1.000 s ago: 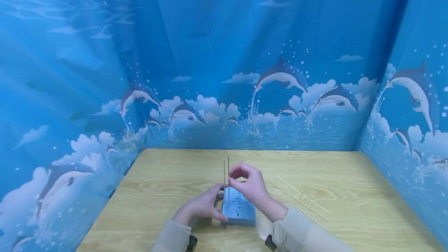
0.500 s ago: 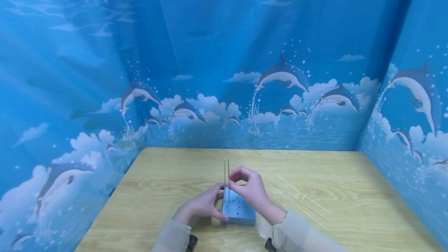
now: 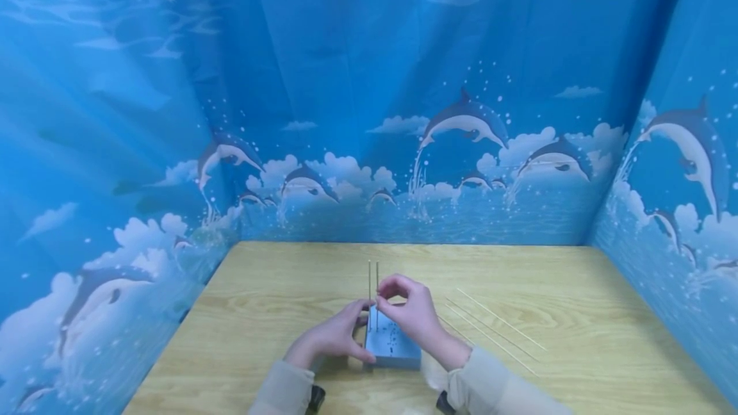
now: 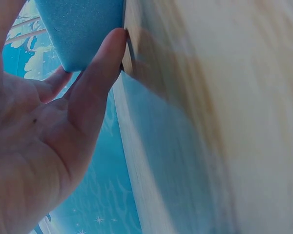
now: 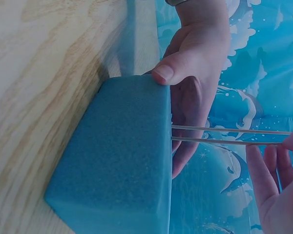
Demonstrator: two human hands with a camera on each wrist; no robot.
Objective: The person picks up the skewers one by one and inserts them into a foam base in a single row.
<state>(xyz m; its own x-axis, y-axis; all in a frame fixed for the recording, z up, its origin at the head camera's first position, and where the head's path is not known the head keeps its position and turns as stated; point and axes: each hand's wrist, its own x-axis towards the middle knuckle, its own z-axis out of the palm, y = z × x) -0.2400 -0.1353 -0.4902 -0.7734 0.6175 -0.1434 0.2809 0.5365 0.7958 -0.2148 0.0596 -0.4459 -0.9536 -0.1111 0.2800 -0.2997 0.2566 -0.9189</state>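
A blue foam block (image 3: 398,349) with a scatter of small dark holes on top sits on the wooden table. Two thin sticks stand upright near its left edge, a left stick (image 3: 369,284) and a right stick (image 3: 377,272). My left hand (image 3: 333,337) grips the left side of the block, thumb at the near corner and fingers at the far one. With thumb and fingertips, my right hand (image 3: 416,316) pinches the right stick above the block. In the right wrist view both sticks rise from the block's top face (image 5: 115,146), and their lower ends are inside the foam.
Several loose thin sticks (image 3: 500,319) lie slanted on the table (image 3: 576,300) to the right of the block. A blue dolphin-print curtain (image 3: 357,114) surrounds the table at the back and sides. Dark straps sit at both sleeves.
The right stick has sunk slightly, its top now about level with the left stick's. My right hand came down a little with it. The left hand kept its grip on the block.
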